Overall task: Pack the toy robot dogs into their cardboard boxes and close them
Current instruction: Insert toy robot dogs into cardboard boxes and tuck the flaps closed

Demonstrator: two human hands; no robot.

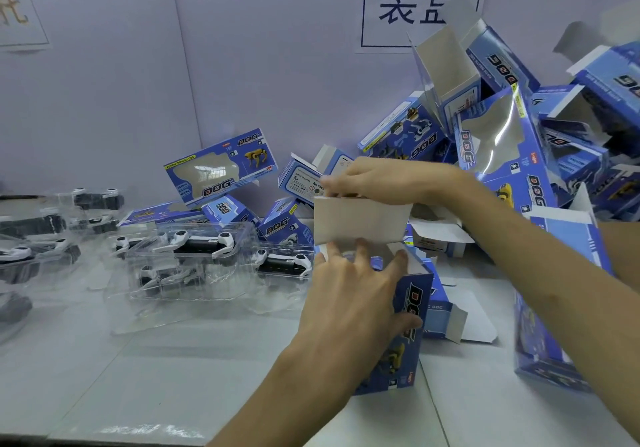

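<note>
Blue cardboard box (408, 325) stands on end on the grey table (138, 360), centre-right, open end up. "DOG" print and a yellow dog picture face right. Left hand (349, 294) grips it from the near side, fingers spread across the open top edge, thumb pressed on the printed face. Right hand (367, 178) comes in from the right and pinches the upper edge of the top flap (360, 221). Flap is raised upright above the opening, white inner side towards the camera. Box contents are hidden by hand and flap, so cannot tell if a toy is inside.

Toy robot dogs (204, 239), black and white, lie in clear plastic blister trays (149, 273) on the table, left of the held box. Another dog (284, 263) lies just beside the left hand's fingers; more are blurred at the far left edge.

Pile of empty matching boxes (502, 128) is heaped at right against the wall (121, 83), many with flaps open. Tilted box (221, 166) with a clear window leans at back centre. White sign (420, 0) with dark characters hangs on the wall above the pile.
</note>
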